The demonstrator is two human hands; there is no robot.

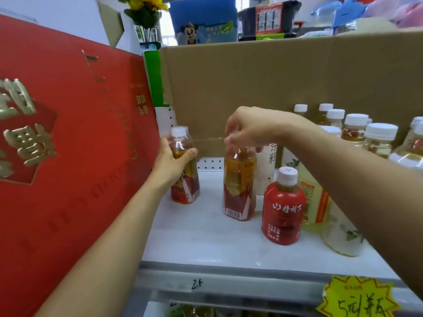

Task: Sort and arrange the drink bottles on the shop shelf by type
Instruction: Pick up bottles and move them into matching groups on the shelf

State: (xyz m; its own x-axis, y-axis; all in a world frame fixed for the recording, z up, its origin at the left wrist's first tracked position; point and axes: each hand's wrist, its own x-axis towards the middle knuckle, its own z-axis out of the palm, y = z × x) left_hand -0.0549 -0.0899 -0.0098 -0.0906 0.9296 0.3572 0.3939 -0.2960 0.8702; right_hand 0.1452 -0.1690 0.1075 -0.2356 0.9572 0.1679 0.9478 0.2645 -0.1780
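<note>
Light: bright, even, diffuse | Shadows: faint, soft under bottle (238, 186) on white shelf (206, 243) | Glare: mild sheen on caps (381, 130) | Focus: soft overall, smeared toward lower corners | Distortion: wide-angle bowing at edges

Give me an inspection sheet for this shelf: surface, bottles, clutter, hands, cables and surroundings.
Surface: white shelf, bottles standing on it.
Job's things: left tea bottle and middle tea bottle, same amber type; red-labelled bottle front right; pale yellow bottles beside it; white-capped bottles grouped right rear.
Clutter: yellow price tag on the shelf's front edge.
Hands: left hand grips the left tea bottle; right hand grips the middle tea bottle's top.
Cables: nothing seen.
Surroundings: red gift box left, cardboard box behind, sunflowers above.
</note>
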